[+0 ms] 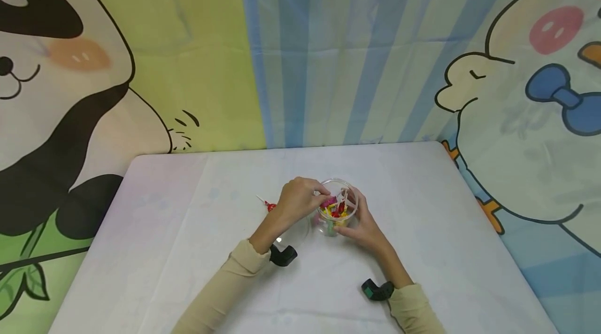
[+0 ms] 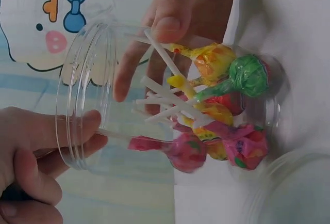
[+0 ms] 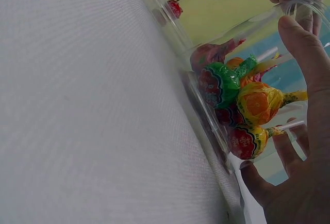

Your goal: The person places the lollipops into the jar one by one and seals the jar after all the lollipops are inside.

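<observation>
A clear plastic jar (image 1: 336,199) stands on the table with several wrapped lollipops in it, their sticks pointing up. My right hand (image 1: 365,223) grips the jar from its right side, thumb and fingers spread round the wall. With thumb and fingertip just inside the jar's mouth, my left hand (image 1: 299,199) pinches the white stick of a pink lollipop (image 2: 188,152). That lollipop's wrapped head is still within the jar. Green (image 2: 249,74) and yellow (image 2: 212,61) lollipops show through the wall in the left wrist view.
On the white-covered table (image 1: 178,250), a red lollipop (image 1: 270,206) lies left of the jar, partly behind my left hand. A clear round lid (image 2: 296,193) lies beside the jar. A cartoon-printed curtain (image 1: 328,52) hangs behind the table.
</observation>
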`<state>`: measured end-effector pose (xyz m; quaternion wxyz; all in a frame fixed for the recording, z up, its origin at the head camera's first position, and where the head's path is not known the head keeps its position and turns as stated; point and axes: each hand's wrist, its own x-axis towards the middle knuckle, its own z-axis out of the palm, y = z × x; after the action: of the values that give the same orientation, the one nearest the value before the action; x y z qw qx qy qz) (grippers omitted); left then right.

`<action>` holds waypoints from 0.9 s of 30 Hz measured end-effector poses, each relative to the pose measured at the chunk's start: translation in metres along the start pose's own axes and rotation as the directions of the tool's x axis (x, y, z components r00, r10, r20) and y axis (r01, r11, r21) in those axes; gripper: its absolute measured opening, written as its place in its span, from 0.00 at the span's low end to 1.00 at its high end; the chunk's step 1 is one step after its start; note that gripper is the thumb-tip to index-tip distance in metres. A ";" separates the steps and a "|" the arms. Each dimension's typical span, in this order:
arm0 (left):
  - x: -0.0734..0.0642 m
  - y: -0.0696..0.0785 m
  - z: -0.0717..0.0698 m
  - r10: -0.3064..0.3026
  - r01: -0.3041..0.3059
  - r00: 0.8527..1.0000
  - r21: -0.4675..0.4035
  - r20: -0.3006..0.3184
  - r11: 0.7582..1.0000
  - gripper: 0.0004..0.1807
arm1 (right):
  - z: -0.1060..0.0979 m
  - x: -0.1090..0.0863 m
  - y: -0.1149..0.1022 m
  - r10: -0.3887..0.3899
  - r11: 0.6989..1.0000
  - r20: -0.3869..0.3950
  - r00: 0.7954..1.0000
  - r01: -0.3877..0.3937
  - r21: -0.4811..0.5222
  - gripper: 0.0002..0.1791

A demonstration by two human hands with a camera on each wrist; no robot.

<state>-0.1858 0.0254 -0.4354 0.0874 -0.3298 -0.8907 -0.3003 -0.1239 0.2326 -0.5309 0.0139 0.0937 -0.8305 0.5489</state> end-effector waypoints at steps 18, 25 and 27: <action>-0.084 -0.045 -0.047 -0.084 0.076 0.978 -0.049 -0.191 0.996 0.08 | 0.002 -0.001 -0.002 -0.019 1.000 -0.010 1.000 0.020 0.014 0.59; -0.149 -0.072 -0.049 -0.339 0.338 0.939 -0.027 -0.062 0.941 0.09 | 0.000 0.001 -0.001 0.004 1.000 -0.002 1.000 -0.003 0.024 0.58; -0.163 -0.077 -0.050 -0.402 0.400 0.915 -0.058 -0.034 0.915 0.09 | 0.001 0.001 -0.001 0.011 1.000 0.001 1.000 -0.011 0.025 0.58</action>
<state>-0.1121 -0.1374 -0.4899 0.0361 -0.1353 -0.9295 -0.3412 -0.1248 0.2314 -0.5301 0.0095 0.0894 -0.8242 0.5591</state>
